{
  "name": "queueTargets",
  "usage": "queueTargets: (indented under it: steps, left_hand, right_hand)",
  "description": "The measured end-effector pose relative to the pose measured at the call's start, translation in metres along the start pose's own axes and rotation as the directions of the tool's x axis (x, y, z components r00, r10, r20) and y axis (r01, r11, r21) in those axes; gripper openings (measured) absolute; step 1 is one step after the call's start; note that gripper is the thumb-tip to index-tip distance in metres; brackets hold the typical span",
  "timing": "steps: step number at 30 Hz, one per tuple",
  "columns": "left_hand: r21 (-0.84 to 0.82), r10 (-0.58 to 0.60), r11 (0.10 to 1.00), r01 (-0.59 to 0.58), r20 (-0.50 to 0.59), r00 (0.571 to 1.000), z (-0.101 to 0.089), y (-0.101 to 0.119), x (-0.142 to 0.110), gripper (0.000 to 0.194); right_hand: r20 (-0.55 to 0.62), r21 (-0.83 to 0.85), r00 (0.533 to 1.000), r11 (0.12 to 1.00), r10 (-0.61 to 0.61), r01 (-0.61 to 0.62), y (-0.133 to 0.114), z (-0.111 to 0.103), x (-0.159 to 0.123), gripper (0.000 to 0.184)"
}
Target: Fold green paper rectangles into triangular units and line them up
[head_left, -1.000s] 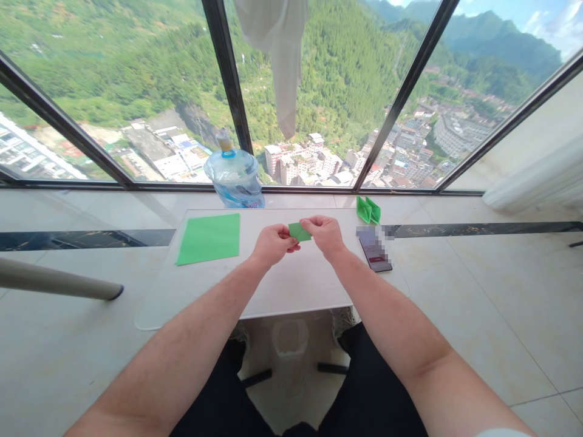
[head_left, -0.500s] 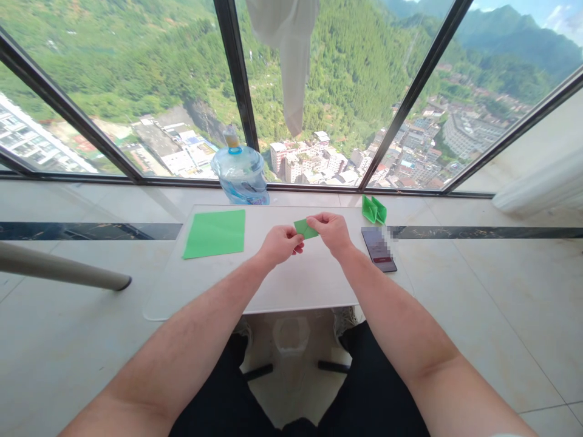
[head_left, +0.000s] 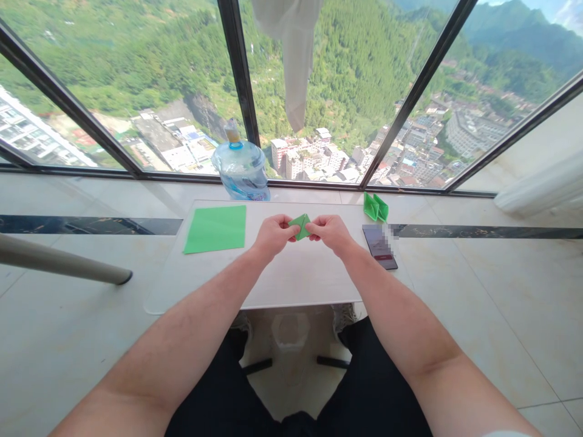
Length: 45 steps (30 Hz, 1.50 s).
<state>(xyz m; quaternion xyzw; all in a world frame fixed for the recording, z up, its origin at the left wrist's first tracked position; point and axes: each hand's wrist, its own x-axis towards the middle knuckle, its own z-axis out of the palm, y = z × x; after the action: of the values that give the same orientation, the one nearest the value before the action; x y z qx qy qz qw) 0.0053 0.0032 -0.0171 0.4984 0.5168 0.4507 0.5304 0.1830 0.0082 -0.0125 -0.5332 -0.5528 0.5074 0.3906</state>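
A small folded piece of green paper (head_left: 300, 225) is held up over the white table (head_left: 291, 276), with creases across its face. My left hand (head_left: 274, 235) pinches its left side, thumb on the near face. On the right side, my right hand (head_left: 331, 232) grips it between thumb and fingers. Flat green paper sheets (head_left: 216, 229) lie on the table's left part. At the far right corner stand folded green paper shapes (head_left: 375, 207), pointed and side by side.
A phone (head_left: 380, 246) lies at the table's right edge, its screen partly blurred. Behind the table a large clear water jug (head_left: 241, 169) stands by the window. A grey pole (head_left: 64, 261) reaches in from the left.
The green paper has been turned in my hands, from a flat rectangle to a diamond-like shape with a point upward. My right hand's grip has shifted to its right edge.
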Motion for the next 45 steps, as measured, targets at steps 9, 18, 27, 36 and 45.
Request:
queueTargets:
  steps: [9,18,27,36,45]
  left_hand:
    - [0.039,-0.014,0.999,0.015,-0.037,0.999,-0.006,0.005,0.0,0.016]
    - [-0.045,-0.046,0.998,0.043,-0.058,0.997,-0.007,0.008,0.0,0.024]
    - [-0.062,-0.08,0.995,0.082,0.031,0.996,-0.005,0.011,-0.003,0.047]
    - [0.017,0.058,0.998,-0.058,-0.01,0.998,-0.007,0.003,0.0,0.045]
    - [0.068,0.267,0.961,-0.268,0.031,0.963,-0.007,-0.003,0.003,0.02]
  right_hand:
    - [-0.021,-0.019,0.999,0.999,-0.032,0.032,0.003,0.0,0.0,0.023]
    - [-0.005,0.084,0.992,0.988,-0.128,0.128,0.009,-0.003,0.003,0.024]
    - [-0.028,0.104,0.988,0.983,-0.15,0.153,0.007,-0.001,0.003,0.027]
    - [-0.016,0.072,0.987,0.985,-0.157,0.158,0.006,0.003,-0.001,0.013]
    - [-0.002,0.24,1.0,0.97,-0.022,0.022,-0.001,0.008,-0.003,0.031]
